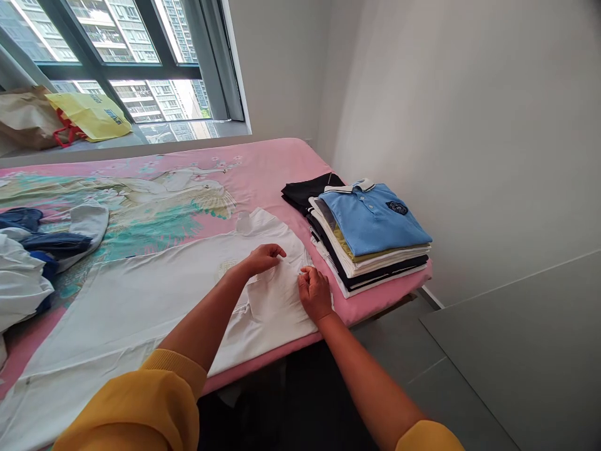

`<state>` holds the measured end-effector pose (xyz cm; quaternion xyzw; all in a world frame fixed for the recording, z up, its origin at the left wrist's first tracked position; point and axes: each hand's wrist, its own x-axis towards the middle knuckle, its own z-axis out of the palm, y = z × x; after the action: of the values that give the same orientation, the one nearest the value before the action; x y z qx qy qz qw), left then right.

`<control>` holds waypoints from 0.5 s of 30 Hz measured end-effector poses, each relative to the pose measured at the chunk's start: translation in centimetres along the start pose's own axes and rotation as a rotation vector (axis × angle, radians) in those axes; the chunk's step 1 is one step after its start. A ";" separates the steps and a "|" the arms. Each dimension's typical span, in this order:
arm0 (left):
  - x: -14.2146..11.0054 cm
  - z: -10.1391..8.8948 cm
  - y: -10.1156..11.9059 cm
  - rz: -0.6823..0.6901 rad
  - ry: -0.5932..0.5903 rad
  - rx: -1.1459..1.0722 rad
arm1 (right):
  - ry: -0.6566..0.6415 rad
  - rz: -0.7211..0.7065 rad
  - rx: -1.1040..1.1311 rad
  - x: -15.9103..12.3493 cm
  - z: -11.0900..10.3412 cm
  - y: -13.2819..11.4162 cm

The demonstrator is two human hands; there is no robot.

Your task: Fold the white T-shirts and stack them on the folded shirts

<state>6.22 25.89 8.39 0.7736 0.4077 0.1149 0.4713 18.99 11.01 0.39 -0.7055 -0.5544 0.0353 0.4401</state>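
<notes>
A white shirt (164, 294) lies spread across the bed, with a faint printed patch near its middle. My left hand (267, 258) is over its right part, fingers bent and drawn together; what lies between the fingertips is hidden. Close beside it, my right hand (314, 293) pinches the shirt's cloth near the right edge, thumb against curled fingers. Wrinkles run through the fabric between and below both hands.
Right of my hands, folded clothes are stacked at the bed's corner, a blue polo shirt (375, 216) on top and black folded cloth (305, 191) behind. Crumpled clothes (23, 269) lie left on the pink bedsheet (277, 160). A yellow bag (96, 116) rests on the windowsill.
</notes>
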 end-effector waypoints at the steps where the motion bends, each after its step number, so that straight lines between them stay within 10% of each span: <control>1: 0.0 -0.1 0.0 0.008 -0.023 -0.017 | -0.003 0.002 0.001 0.0 0.0 0.0; 15: -1.7 0.5 -1.7 -0.025 0.324 0.235 | -0.004 0.036 -0.094 0.2 0.1 0.2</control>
<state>4.47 24.69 7.06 0.7896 0.4981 0.1837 0.3075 19.18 11.25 0.25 -0.7350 -0.5436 0.0187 0.4048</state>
